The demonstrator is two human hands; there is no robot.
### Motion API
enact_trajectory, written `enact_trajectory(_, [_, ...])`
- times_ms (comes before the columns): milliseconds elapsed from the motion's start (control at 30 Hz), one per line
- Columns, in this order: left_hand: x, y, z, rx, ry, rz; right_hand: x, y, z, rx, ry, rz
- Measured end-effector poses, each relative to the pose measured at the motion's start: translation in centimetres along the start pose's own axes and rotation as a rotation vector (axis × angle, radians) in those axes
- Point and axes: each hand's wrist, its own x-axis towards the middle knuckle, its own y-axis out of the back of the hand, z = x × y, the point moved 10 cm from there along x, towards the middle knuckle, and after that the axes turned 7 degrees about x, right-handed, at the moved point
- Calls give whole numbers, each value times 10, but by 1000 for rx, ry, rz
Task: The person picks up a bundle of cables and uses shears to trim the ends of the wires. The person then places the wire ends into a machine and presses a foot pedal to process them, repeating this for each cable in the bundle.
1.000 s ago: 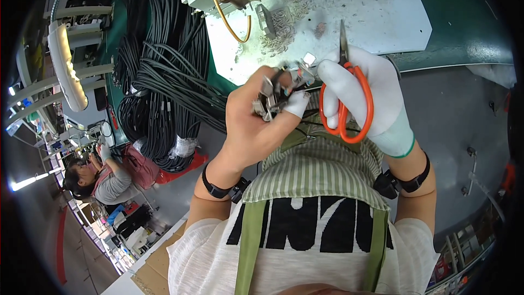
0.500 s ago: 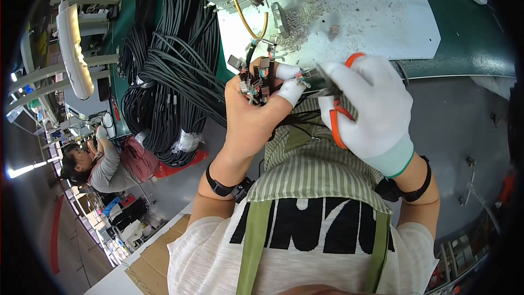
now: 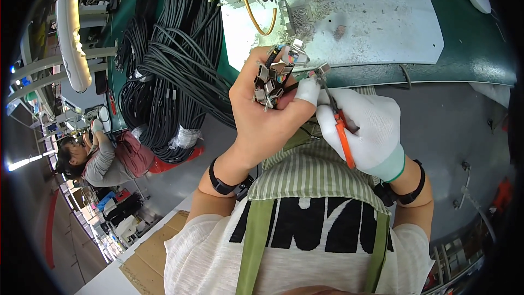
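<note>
Closed round a bundle of black cables with metal connectors (image 3: 267, 83) is my left hand (image 3: 261, 125), with white covers on its thumb and a fingertip. Small coloured wires show among the connector ends. One connector (image 3: 323, 69) sticks out past the covered thumb. My right hand (image 3: 367, 123), in a white glove with a green cuff, grips orange-handled pliers (image 3: 344, 139). Their dark jaws point up beside that connector; I cannot tell whether they touch it. The lower part of the held cables is mostly hidden behind the left hand.
Thick coils of black cable (image 3: 180, 60) lie on the green bench to the left. A white board (image 3: 376, 27) littered with small scraps lies ahead, beneath a machine head with a yellow tube (image 3: 254, 19). Another person (image 3: 106, 158) sits at far left, near a lit lamp (image 3: 73, 38).
Both hands have shifted; the left hand's bundle has turned and moved right. My right hand has rotated, so the pliers now point upward and their handles are closer together.
</note>
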Motion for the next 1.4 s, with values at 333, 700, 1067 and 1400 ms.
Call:
enact_trajectory(333, [-2, -11, 34, 196, -303, -166, 6, 0, 1, 26, -25, -58])
enact_trajectory(700, [-4, -6, -14, 62, 14, -91, 7, -5, 11, -165, -81, -54])
enact_trajectory(1067, [22, 30, -81, -325, 423, -57, 12, -20, 74, 687, -656, -87])
enact_trajectory(1400, [70, 2, -67, -292, 332, -348, 87, -36, 85, 597, -416, -213])
